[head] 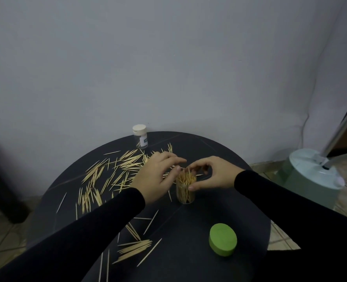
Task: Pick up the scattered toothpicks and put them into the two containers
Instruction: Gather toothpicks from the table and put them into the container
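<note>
A clear container [186, 192] stands open near the middle of the round black table [219, 200], packed with upright toothpicks. My right hand [211, 175] curls round its top, thumb on its side. My left hand [156, 176] is at the container's rim from the left, fingertips pinched over the toothpick tips; what they pinch is too small to tell. Several scattered toothpicks [107, 176] lie across the left half of the table, with another bunch [135, 250] near the front. A second clear container [140, 136] with a white cap stands shut at the table's far edge.
A green round lid [223, 240] lies on the table at the front right. A pale green bin with a white top [311, 174] stands on the tiled floor to the right. The wall is close behind the table.
</note>
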`<state>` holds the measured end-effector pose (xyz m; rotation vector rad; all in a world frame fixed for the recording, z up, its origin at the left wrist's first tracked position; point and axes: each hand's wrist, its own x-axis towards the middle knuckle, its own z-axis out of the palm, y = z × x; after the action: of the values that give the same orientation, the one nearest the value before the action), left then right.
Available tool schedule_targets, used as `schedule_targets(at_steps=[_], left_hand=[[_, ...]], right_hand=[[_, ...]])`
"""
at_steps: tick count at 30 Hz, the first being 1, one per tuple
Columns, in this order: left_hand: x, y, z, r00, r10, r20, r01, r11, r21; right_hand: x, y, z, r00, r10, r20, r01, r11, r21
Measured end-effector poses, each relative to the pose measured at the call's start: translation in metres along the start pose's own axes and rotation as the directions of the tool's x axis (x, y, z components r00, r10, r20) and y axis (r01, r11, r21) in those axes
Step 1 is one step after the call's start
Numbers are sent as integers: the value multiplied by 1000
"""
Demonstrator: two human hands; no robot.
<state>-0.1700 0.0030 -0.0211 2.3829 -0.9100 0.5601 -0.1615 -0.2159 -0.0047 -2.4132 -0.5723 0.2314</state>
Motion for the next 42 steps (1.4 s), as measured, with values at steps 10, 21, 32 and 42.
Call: schedule_targets(at_steps=[10, 21, 32, 42], left_hand=[[-8, 3, 10, 961, 186, 206, -243, 922, 300], [-1, -1, 7, 930, -10, 367, -44, 990, 137], [-4, -27, 4, 918, -291, 269, 256, 954, 157], [0, -44, 8, 917, -53, 396, -83, 944, 318]], right_hand=[[0, 0, 0, 998, -55, -3, 55, 997, 57], [6, 8, 0, 995, 22, 101, -16, 998, -60], [31, 9, 13, 989, 94, -118, -140, 862, -486], [59, 6, 29, 993, 19, -114, -77, 847, -526]])
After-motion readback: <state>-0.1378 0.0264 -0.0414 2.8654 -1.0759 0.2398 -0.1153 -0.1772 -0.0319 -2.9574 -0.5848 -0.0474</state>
